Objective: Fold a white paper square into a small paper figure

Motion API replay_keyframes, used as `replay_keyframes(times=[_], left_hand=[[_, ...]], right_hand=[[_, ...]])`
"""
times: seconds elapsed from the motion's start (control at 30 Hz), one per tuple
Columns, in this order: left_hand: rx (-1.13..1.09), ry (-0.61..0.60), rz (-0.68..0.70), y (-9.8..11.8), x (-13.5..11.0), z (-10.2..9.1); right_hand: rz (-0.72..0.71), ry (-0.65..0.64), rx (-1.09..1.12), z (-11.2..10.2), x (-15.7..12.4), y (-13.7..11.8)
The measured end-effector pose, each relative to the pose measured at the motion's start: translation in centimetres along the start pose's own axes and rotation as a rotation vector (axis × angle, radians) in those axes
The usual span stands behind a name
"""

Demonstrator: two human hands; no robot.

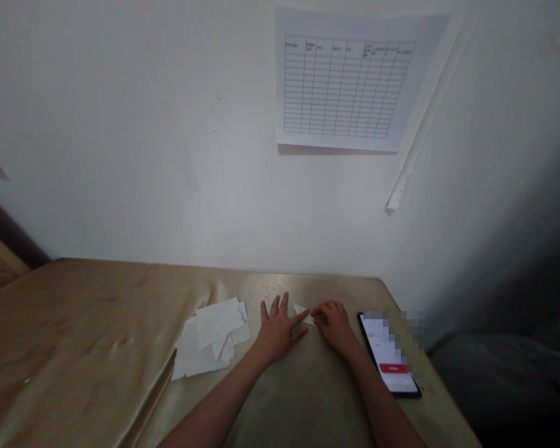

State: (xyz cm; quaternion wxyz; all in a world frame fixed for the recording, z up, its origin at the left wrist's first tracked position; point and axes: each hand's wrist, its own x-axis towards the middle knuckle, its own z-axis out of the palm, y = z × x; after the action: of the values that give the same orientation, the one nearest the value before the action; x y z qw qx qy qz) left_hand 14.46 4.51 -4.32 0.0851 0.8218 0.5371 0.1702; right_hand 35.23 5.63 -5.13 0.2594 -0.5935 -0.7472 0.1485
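Note:
A small white piece of paper (300, 308), apparently folded, lies on the table between my two hands. My left hand (278, 330) rests with its fingers spread, the index finger reaching across the paper. At the paper's right end, my right hand (335, 322) has its fingers curled together against the edge. Its fingertips partly cover the paper, so the grip there is not fully visible. To the left of my left hand lies a loose pile of white paper sheets (219, 323), some with torn edges.
The table (98, 323) has a wrinkled brownish cover and meets a white wall (121, 124). A smartphone (392, 379) with a lit screen lies right of my right forearm, near the table's right edge. A printed table sheet (340, 87) hangs on the wall.

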Motion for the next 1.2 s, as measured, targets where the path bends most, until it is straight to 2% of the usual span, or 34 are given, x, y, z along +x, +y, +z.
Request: replay_keyframes(times=[0.2,0.37,0.9,1.2], left_hand=[[0.122,-0.050,-0.060,0.2,0.2,0.2],[0.177,-0.033,-0.074,0.5,0.1,0.2],[0.203,-0.030,-0.216,0.9,0.4,-0.7],[0.218,-0.017,-0.224,0.5,0.6,-0.9]], right_hand=[[0.029,-0.024,-0.021,0.0,0.0,-0.3],[0.026,-0.021,-0.043,-0.2,-0.1,-0.7],[0.015,-0.019,-0.032,0.2,0.0,0.0],[0.002,-0.011,-0.061,0.3,0.1,0.0]])
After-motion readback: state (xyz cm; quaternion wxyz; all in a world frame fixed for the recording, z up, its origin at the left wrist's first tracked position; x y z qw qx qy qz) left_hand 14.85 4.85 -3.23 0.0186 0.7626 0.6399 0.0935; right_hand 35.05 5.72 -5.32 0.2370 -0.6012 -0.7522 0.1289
